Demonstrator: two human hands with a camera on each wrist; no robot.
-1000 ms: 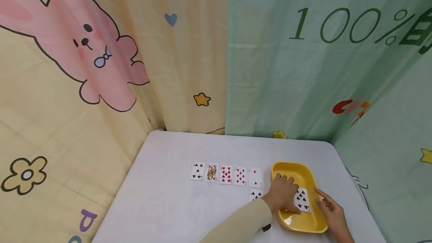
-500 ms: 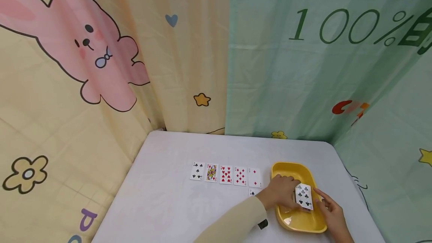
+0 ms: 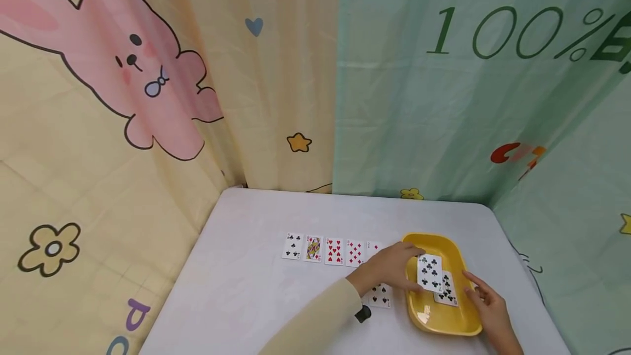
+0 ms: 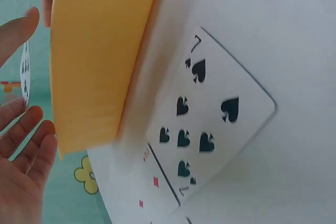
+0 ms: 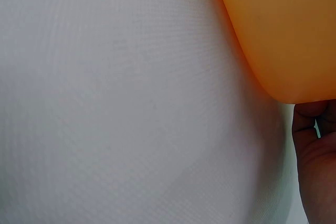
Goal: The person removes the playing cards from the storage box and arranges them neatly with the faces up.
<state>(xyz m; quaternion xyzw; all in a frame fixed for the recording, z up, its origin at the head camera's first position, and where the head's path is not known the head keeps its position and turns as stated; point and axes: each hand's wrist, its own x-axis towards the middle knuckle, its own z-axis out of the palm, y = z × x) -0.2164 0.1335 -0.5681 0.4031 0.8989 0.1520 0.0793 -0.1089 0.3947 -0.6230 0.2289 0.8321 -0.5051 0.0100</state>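
At the left rim of a yellow tray [image 3: 439, 324], my left hand [image 3: 386, 268] pinches a clubs playing card [image 3: 429, 273] between thumb and fingers, raised over the tray. In the left wrist view that card [image 4: 25, 72] appears nearly edge-on. Partly under it in the head view, another clubs card [image 3: 448, 291] lies face up in the tray. My right hand [image 3: 493, 308] holds the tray's right rim; in the right wrist view its fingers meet the outer wall. A seven of spades [image 4: 226, 93] lies on the table beside the tray, partly behind my left arm in the head view.
To the left of the tray, a row of face-up cards runs along the white table [image 3: 236, 284]: a five of clubs [image 3: 292, 246], a diamond face card [image 3: 313, 248] and red number cards [image 3: 334, 251]. Printed curtains [image 3: 409, 125] enclose the table's back and sides.
My left hand has lifted the clubs card from the tray and moved left with it, uncovering the other clubs card below. My right hand stays at the rim.
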